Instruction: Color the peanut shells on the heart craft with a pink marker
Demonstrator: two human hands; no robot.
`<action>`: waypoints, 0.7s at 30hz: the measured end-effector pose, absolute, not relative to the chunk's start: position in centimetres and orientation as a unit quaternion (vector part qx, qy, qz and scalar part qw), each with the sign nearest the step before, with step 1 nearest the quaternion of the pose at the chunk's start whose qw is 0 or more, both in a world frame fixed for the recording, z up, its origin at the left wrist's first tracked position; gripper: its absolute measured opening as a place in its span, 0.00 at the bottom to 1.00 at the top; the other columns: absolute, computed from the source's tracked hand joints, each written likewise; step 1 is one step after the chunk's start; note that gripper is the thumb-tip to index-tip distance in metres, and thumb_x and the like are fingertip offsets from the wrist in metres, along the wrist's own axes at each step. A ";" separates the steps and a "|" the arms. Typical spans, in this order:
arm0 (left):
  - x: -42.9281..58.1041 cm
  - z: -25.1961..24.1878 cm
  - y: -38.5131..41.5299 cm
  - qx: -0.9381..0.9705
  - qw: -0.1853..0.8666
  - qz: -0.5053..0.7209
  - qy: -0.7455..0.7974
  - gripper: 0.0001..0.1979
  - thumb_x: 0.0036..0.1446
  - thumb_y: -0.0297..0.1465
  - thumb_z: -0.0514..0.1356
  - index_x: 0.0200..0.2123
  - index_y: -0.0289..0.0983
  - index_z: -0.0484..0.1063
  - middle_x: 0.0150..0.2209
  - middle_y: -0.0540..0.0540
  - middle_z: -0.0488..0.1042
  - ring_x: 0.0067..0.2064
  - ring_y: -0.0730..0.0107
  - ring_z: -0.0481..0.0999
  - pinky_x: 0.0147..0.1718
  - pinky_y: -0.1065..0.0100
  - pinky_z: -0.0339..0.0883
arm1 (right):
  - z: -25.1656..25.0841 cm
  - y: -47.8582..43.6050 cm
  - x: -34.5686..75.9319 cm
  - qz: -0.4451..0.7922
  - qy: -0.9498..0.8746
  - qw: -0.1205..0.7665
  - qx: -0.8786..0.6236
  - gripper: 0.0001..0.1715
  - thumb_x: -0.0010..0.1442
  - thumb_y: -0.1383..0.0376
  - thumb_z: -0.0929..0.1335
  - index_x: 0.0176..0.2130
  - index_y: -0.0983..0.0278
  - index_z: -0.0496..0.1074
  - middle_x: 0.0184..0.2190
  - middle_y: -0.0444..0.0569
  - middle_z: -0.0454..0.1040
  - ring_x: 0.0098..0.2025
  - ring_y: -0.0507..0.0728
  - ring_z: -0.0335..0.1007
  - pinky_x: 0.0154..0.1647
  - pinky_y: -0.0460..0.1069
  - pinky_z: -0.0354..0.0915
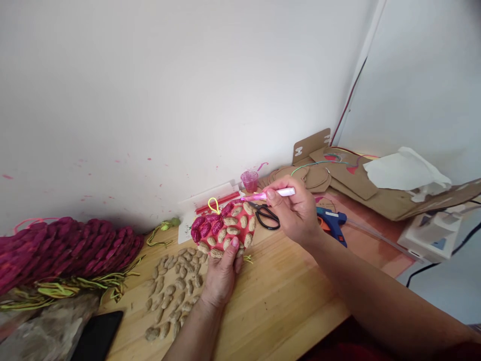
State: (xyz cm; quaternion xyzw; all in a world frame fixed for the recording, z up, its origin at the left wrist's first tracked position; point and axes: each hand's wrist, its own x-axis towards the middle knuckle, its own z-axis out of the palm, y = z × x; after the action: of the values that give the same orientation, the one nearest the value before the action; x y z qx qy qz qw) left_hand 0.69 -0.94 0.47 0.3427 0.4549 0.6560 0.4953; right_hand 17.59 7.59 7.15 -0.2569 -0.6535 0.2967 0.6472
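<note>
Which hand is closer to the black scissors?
Right. The right hand, gripping a pink-tipped tool, is right beside the scissors; the left hand is farther off, holding the peanut-covered piece.

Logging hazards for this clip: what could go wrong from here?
The left hand grips the peanut-covered piece only at its lower edge, so brush pressure might tip it or smear paint onto the thumb. The right hand works the pink brush close to the small pink cup, which a sweep could knock over. Pink specks on the wall suggest spatter.
</note>
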 end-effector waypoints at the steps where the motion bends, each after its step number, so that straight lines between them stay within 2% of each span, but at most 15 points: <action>1: 0.7 0.6 -1.0 0.336 0.496 0.658 0.457 0.29 0.52 0.50 0.74 0.28 0.40 0.59 0.21 0.59 0.58 0.21 0.81 0.50 0.20 0.73 0.44 | 7.2 7.6 17.6 0.293 -0.655 0.647 -0.256 0.11 0.71 0.55 0.69 0.40 0.59 0.72 0.31 0.46 0.73 0.33 0.54 0.68 0.31 0.49 0.63; 6: 0.8 0.8 -1.1 0.323 0.504 0.655 0.462 0.31 0.50 0.51 0.74 0.27 0.41 0.57 0.20 0.59 0.58 0.20 0.81 0.50 0.20 0.72 0.45 | 7.2 7.6 17.6 0.279 -0.665 0.637 -0.273 0.14 0.70 0.53 0.70 0.38 0.60 0.72 0.31 0.48 0.74 0.33 0.56 0.69 0.31 0.50 0.64; 14: 0.7 0.8 -1.0 0.330 0.502 0.652 0.462 0.31 0.50 0.52 0.74 0.26 0.40 0.58 0.20 0.59 0.57 0.20 0.80 0.50 0.20 0.72 0.44 | 7.2 7.8 17.6 0.272 -0.665 0.642 -0.269 0.10 0.71 0.57 0.69 0.39 0.60 0.72 0.33 0.47 0.75 0.36 0.55 0.71 0.33 0.50 0.63; 21: 0.8 1.2 -1.1 0.311 0.506 0.655 0.468 0.32 0.46 0.52 0.76 0.25 0.40 0.59 0.20 0.59 0.58 0.20 0.81 0.50 0.20 0.72 0.45 | 7.3 7.8 17.6 0.274 -0.658 0.646 -0.272 0.11 0.71 0.56 0.69 0.38 0.59 0.72 0.30 0.45 0.73 0.32 0.54 0.69 0.32 0.49 0.63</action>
State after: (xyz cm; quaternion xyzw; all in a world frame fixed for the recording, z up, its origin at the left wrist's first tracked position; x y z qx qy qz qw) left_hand 0.80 -1.06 1.22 0.3106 0.4678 0.6551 0.5056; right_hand 17.59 7.81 7.30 -0.2720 -0.6580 0.2743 0.6464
